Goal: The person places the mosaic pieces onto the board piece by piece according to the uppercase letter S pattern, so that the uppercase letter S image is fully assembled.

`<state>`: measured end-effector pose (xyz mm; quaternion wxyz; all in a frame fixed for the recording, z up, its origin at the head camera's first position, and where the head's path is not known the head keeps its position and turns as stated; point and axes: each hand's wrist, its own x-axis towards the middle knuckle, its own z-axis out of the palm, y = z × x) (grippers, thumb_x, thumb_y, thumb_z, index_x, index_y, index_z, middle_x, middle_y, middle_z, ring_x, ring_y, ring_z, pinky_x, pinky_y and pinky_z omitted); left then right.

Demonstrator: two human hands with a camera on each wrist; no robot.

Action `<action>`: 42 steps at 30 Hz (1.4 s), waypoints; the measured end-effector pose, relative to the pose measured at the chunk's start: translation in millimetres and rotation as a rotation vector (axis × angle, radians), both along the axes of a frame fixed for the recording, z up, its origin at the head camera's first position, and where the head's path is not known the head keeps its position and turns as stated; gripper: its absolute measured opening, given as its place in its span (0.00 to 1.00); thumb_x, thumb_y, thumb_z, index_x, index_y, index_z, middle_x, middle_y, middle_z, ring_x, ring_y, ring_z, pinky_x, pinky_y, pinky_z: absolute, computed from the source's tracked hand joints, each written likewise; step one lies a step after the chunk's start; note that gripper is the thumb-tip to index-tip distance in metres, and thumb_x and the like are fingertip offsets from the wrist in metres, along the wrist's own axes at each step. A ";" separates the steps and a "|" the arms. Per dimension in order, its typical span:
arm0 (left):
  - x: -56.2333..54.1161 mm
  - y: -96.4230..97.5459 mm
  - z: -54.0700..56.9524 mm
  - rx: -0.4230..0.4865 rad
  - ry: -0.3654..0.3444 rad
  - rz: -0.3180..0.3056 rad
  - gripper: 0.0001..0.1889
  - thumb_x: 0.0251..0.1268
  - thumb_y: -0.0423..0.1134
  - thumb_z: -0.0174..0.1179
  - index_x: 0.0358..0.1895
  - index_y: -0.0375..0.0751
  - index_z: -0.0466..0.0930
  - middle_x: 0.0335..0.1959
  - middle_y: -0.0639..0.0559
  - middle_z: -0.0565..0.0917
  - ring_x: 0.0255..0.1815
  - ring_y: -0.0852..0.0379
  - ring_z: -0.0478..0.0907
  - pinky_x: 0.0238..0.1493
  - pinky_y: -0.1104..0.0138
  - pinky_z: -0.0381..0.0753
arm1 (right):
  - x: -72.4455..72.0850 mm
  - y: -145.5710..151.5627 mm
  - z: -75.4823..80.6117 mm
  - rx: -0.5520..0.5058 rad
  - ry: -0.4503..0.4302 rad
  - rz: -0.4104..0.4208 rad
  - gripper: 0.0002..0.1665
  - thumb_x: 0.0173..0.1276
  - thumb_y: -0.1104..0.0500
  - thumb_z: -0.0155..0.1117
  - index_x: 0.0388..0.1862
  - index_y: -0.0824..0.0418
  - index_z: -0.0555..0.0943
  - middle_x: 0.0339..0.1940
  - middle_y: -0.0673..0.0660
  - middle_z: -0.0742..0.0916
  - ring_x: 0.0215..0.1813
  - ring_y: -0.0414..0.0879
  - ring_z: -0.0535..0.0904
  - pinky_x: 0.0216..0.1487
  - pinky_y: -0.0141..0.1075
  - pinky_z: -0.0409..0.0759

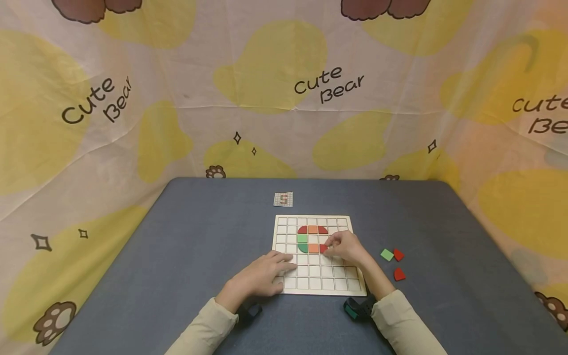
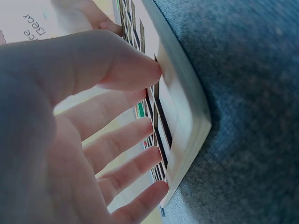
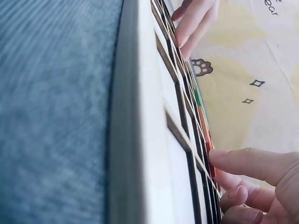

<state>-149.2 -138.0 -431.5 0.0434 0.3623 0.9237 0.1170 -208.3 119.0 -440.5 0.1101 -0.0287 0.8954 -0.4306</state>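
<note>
A white grid board point(image 1: 315, 284) lies on the table, bearing red, orange and green tiles in its upper middle squares. My right hand point(image 1: 346, 246) pinches a red tile point(image 1: 323, 249) at the right end of the lower row of tiles, beside an orange tile point(image 1: 313, 248). In the right wrist view the thumb point(image 3: 233, 158) meets that red tile point(image 3: 210, 161), with the other fingers bent. My left hand point(image 1: 264, 273) rests on the board's left side; the left wrist view has its fingers point(image 2: 121, 140) spread and fairly straight along the edge, holding no tile.
Right of the board lie a loose light green tile point(image 1: 387, 255), a red tile point(image 1: 398, 254) and another red tile point(image 1: 399, 274). Behind the board is a small patterned card point(image 1: 283, 199). A printed cloth point(image 1: 266, 64) hangs around the blue-grey table point(image 1: 177, 236).
</note>
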 end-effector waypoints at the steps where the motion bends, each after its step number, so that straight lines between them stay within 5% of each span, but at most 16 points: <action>1: 0.1 0.0 0.0 -0.001 0.000 0.000 0.26 0.54 0.36 0.56 0.61 0.47 0.77 0.65 0.49 0.76 0.65 0.49 0.72 0.63 0.54 0.74 | 0.0 0.6 -0.2 -0.005 0.001 0.002 0.10 0.51 0.63 0.74 0.32 0.66 0.84 0.15 0.48 0.68 0.22 0.40 0.61 0.23 0.30 0.59; 20: 0.0 -0.4 0.4 -0.005 -0.002 0.001 0.27 0.55 0.36 0.56 0.62 0.48 0.77 0.66 0.49 0.75 0.65 0.49 0.72 0.64 0.54 0.74 | 10.2 16.3 7.5 -0.041 0.015 0.015 0.11 0.57 0.60 0.71 0.36 0.65 0.84 0.21 0.50 0.74 0.29 0.43 0.67 0.26 0.32 0.66; 42: 0.8 0.2 0.6 -0.008 -0.014 0.002 0.27 0.56 0.35 0.56 0.63 0.47 0.76 0.67 0.49 0.75 0.66 0.50 0.71 0.64 0.54 0.74 | 25.6 60.5 16.4 -0.066 0.070 0.033 0.16 0.58 0.60 0.69 0.40 0.71 0.82 0.19 0.48 0.70 0.22 0.38 0.62 0.24 0.29 0.63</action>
